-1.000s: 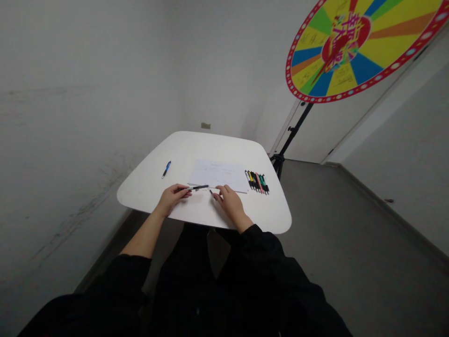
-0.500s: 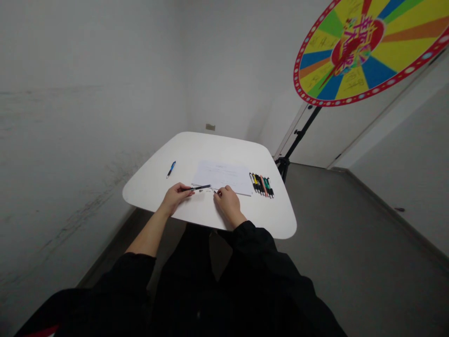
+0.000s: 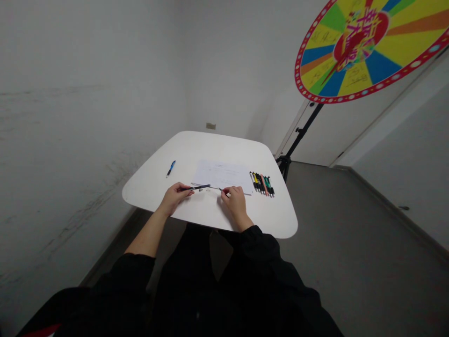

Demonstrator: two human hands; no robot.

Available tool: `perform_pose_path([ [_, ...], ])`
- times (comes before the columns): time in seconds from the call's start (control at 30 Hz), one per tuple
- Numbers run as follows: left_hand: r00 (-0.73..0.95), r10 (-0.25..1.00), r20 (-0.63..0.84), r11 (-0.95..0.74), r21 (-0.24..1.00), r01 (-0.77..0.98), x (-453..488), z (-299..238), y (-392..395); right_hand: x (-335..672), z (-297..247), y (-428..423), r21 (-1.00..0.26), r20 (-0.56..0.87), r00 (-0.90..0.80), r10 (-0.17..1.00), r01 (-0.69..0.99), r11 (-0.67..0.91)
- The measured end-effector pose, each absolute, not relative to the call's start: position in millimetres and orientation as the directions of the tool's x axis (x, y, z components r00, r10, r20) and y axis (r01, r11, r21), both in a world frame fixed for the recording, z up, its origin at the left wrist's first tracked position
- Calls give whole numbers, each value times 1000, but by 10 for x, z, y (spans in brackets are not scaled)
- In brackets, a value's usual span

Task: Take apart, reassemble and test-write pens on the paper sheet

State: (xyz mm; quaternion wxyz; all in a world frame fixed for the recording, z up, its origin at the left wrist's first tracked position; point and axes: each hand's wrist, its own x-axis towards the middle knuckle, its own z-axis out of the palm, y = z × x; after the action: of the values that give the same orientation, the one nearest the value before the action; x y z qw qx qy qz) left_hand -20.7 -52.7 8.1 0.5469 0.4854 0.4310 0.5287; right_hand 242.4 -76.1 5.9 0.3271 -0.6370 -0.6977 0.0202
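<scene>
My left hand [image 3: 175, 196] is closed around a dark pen barrel [image 3: 201, 187], which points right, just over the table's near side. A thin pen refill [image 3: 216, 188] runs from the barrel's right end to my right hand [image 3: 234, 200], whose thumb and fingers pinch its dark end. Whether the refill still sits inside the barrel I cannot tell. Beneath the barrel lie small pen parts [image 3: 208, 190], too tiny to make out clearly. Just behind both hands are printed sheets of paper [image 3: 222, 172].
On the white table [image 3: 150, 182], a blue pen [image 3: 170, 169] lies at the left. Several pens [image 3: 262, 184] form a row on the right. A colourful prize wheel [image 3: 368, 51] on a black stand [image 3: 303, 131] rises behind the table's right side. Walls enclose the left and back.
My right hand has moved to the right, away from the barrel, and more of the thin refill shows between them. My left hand with the barrel has hardly moved.
</scene>
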Motion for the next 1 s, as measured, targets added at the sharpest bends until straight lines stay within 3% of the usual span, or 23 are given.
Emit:
perform_pose_path([
  [0.37, 92, 996, 15, 1, 984, -179, -208, 88, -538, 2734, -66, -804, -790, 486, 58, 872, 455, 410],
  [0.63, 111, 993, 36, -16, 984, -178, -212, 89, -550, 2742, -111, -778, -953, 301, 263, 917, 102, 284],
  [1.0, 122, 992, 31, -13, 989, -146, -197, 60, -533, 2729, -70, -795, -956, 292, 239, 926, 96, 277],
])
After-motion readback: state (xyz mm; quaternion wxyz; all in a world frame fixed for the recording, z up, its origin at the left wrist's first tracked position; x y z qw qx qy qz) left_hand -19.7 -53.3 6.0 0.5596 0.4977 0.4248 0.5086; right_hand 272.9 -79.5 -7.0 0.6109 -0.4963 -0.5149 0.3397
